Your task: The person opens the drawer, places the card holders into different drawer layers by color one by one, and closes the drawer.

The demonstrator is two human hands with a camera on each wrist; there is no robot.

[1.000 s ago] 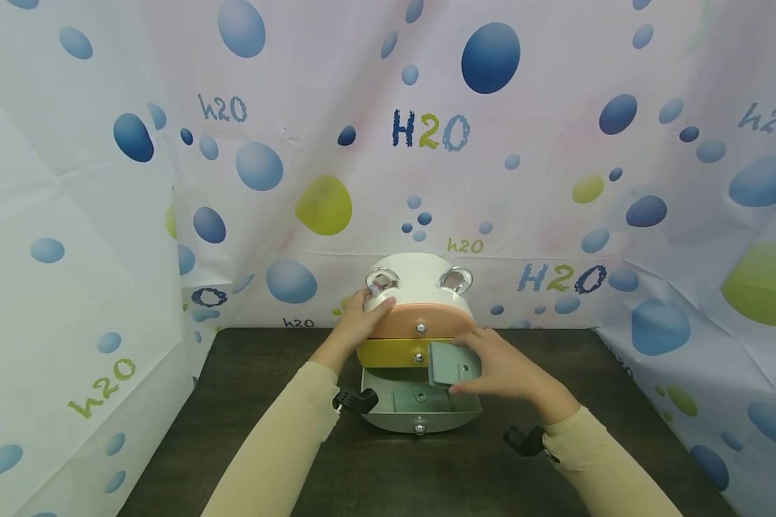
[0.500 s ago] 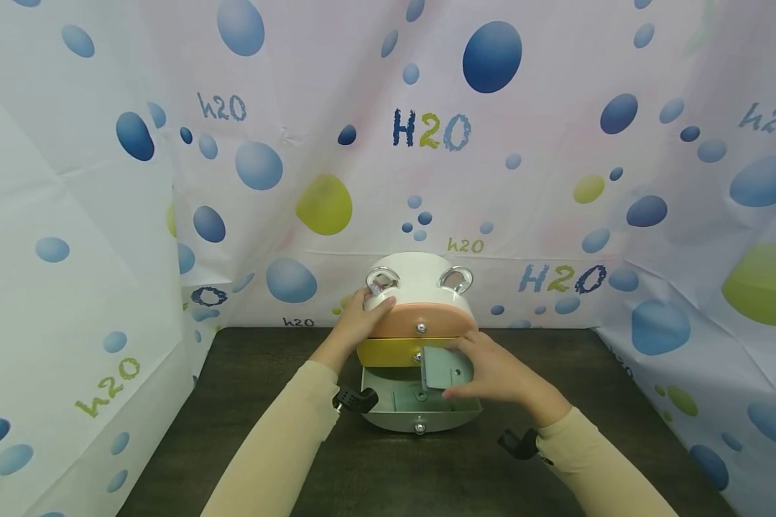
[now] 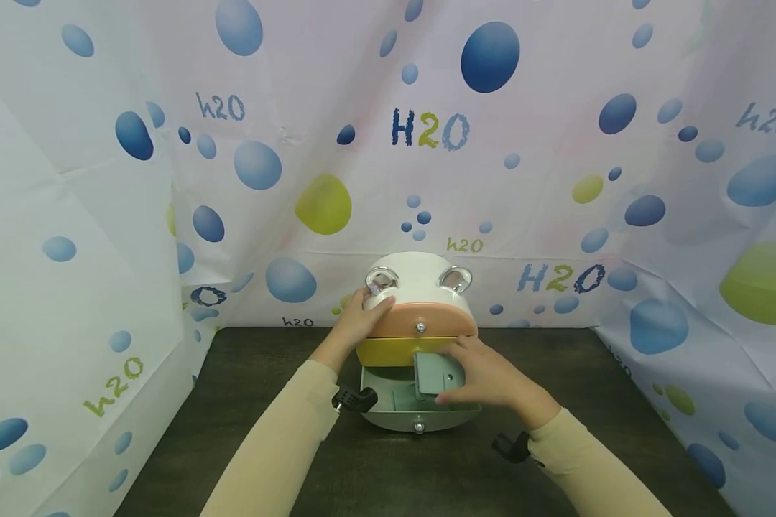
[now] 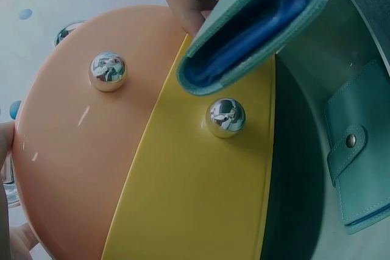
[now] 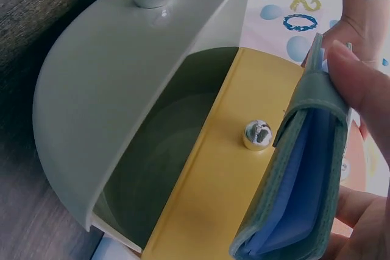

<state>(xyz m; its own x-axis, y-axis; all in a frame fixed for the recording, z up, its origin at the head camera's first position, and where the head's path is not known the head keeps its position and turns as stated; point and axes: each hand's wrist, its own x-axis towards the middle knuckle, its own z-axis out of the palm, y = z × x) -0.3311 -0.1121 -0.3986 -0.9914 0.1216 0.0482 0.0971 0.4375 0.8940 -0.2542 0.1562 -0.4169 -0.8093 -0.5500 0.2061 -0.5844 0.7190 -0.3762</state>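
A small drawer cabinet has a white top, a peach drawer and a yellow drawer. Its bottom pale green drawer is pulled out. My left hand holds the cabinet's upper left side, thumb on the front edge. Over the green drawer, my right hand pinches a green card wallet with blue inner sleeves, seen edge-on in the right wrist view. Another green card wallet, with a snap strap, lies inside the drawer.
The dark wooden table bears the cabinet. Behind it hangs a printed backdrop. Silver loop ears stick out from the cabinet top. Round silver knobs protrude from the drawer fronts.
The right hand has moved left and slightly down with the card wallet, which is now nearer the middle of the pulled-out drawer. The left hand stays on the cabinet.
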